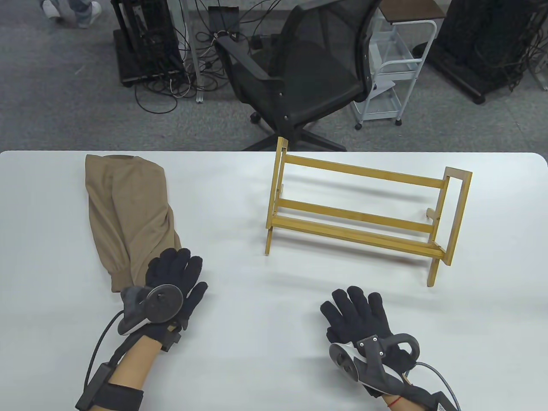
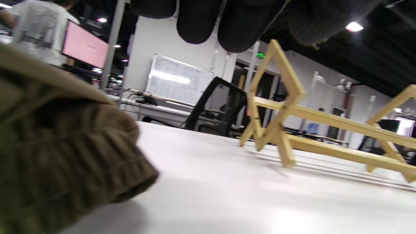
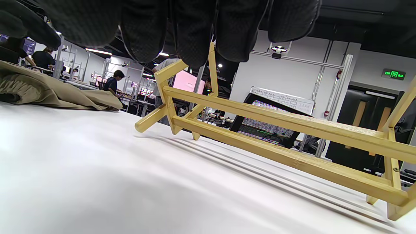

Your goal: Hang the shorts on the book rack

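Tan shorts [image 1: 128, 209] lie folded lengthwise on the left of the white table [image 1: 257, 351]. A wooden book rack [image 1: 364, 171] stands to the right of the middle. My left hand [image 1: 177, 278] is open, fingers spread, at the near right end of the shorts, touching their hem. My right hand [image 1: 357, 314] lies open and empty on the table in front of the rack. In the left wrist view the shorts' ribbed hem [image 2: 58, 156] fills the left, the rack [image 2: 325, 118] stands right, and my fingertips [image 2: 198, 19] hang free above. The right wrist view shows the rack [image 3: 276, 118] close and the shorts [image 3: 48, 91] far left.
Beyond the table's far edge stand a black office chair [image 1: 308, 72], a white rolling cart [image 1: 394, 72] and black equipment stands with cables [image 1: 150, 43]. Bare table surface lies between the shorts and the rack.
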Motion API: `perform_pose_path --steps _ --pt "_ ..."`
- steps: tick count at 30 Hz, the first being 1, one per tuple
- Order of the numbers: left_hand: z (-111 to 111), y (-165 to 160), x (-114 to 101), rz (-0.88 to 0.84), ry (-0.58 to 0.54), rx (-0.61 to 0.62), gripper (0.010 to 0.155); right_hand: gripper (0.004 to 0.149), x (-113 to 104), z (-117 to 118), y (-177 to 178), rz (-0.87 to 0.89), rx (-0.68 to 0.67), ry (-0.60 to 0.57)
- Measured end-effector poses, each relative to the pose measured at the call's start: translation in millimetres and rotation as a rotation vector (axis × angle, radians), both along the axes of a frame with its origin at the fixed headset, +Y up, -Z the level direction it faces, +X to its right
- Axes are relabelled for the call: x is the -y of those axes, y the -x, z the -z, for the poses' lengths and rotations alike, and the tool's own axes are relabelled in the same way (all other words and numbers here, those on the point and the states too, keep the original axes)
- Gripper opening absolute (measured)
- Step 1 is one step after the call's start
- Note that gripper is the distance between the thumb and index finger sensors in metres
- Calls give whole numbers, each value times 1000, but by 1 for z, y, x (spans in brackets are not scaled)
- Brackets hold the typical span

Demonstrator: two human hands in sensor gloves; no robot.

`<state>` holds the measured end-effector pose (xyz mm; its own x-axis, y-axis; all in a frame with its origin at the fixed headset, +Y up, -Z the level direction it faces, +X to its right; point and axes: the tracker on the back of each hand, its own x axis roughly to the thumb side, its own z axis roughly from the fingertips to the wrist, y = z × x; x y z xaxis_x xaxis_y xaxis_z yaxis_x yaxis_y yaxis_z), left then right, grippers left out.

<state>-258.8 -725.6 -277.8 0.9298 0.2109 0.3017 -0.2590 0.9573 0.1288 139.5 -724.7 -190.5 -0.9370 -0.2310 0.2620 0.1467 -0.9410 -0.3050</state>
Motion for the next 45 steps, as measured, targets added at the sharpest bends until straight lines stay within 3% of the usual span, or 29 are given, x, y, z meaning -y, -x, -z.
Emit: perform_pose_path --steps 7,16,24,32,36,45 --pt "8 37 6 -40 53 -181 65 56 0 0 -1 3 3 2" --pt "17 81 36 -52 303 -350 77 56 0 1 -1 3 3 4" --pt "23 91 53 -36 421 -389 85 56 0 2 -1 3 5 16" --pt "28 82 59 42 496 -398 81 56 1 3 0 0 5 26" --pt "30 76 56 95 457 -410 75 56 1 3 0 0 8 31" --pt "30 59 52 183 239 -347 51 55 0 4 0 -2 14 29"
